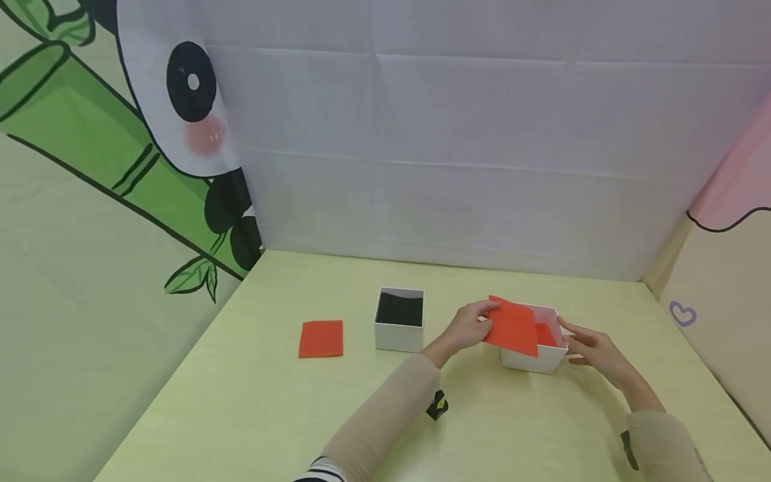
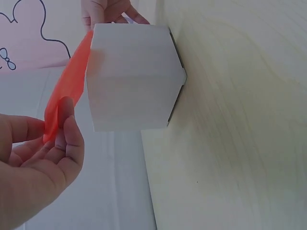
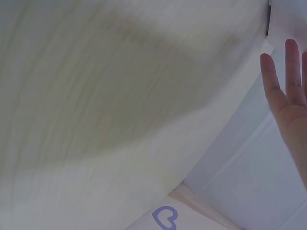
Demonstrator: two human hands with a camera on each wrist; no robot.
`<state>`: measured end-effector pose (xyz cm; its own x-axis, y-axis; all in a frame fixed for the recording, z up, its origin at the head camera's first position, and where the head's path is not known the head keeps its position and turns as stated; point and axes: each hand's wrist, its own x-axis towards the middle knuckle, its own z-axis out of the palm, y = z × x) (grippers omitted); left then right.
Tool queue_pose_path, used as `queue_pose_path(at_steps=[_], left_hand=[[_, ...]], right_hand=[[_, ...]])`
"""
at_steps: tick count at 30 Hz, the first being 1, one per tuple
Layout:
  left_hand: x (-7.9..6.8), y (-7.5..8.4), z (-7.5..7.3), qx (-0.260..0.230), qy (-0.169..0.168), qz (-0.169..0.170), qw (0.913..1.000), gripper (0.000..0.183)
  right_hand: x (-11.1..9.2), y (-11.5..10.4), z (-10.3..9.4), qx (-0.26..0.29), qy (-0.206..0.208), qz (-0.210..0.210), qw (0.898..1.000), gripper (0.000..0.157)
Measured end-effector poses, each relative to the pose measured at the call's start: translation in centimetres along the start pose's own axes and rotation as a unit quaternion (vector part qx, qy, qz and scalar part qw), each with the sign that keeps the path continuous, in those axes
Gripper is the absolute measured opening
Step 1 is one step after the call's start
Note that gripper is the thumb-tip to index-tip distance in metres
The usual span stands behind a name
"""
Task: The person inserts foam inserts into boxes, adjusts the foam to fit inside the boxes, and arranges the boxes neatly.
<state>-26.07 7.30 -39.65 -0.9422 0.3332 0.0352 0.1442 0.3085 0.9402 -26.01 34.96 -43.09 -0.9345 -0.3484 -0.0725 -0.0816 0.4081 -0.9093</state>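
Between thumb and fingers my left hand [image 1: 468, 326] pinches a flat orange-red cloth square [image 1: 512, 327] by its left edge. The square hangs tilted over the left part of a white open box [image 1: 533, 361]. Inside that box more orange-red cloth shows, partly hidden by the held square. My right hand [image 1: 596, 351] touches the box's right side with fingers extended. In the left wrist view the held cloth [image 2: 69, 84] lies along the box's rim. The right wrist view shows the right hand [image 3: 290, 105] with straight fingers beside a small part of the box.
Left of the hands stands a second white box [image 1: 399, 338] with black cloth [image 1: 400, 310] in it. Another orange-red cloth square [image 1: 321, 339] lies flat further left on the pale yellow table [image 1: 253, 415]. A pale sheet [image 1: 421, 154] hangs behind the table.
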Motion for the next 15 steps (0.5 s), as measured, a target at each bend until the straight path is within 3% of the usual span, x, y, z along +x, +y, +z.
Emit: queue_pose_path(at_steps=[4, 15], left_hand=[[0.4, -0.1, 0.6, 0.021, 0.008, 0.004, 0.9997, 0.039], [1.1, 0.2, 2.1, -0.003, 0.063, -0.003, 0.9980, 0.040]], right_hand=[[-0.2, 0.1, 0.2, 0.002, 0.002, -0.005, 1.000, 0.055], [-0.5, 0.1, 0.7, 0.004, 0.006, -0.002, 1.000, 0.056]])
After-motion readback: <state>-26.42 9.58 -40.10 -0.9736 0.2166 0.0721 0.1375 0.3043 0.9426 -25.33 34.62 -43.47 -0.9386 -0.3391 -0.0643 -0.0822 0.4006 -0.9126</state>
